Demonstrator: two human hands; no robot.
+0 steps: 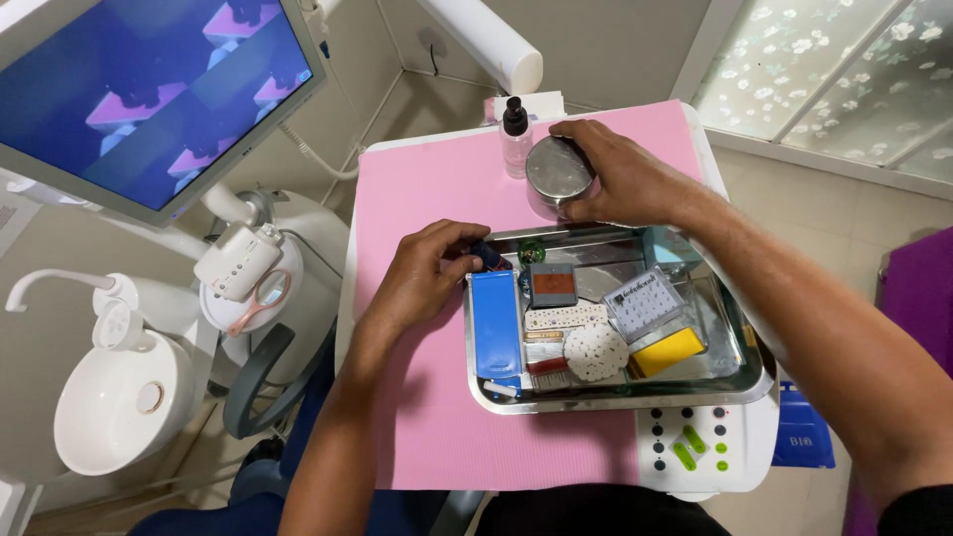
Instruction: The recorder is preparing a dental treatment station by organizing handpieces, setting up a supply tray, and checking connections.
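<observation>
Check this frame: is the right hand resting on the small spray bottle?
No, the right hand covers the round metal container; the spray bottle stands untouched beside it.

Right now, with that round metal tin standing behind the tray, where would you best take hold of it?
Probably from above, around its rim. The round metal tin stands upright on the pink mat with its flat lid facing up, and the right hand already cups its far side that way. The spray bottle crowds its left and the steel tray its near side, so a sideways approach looks cramped.
</observation>
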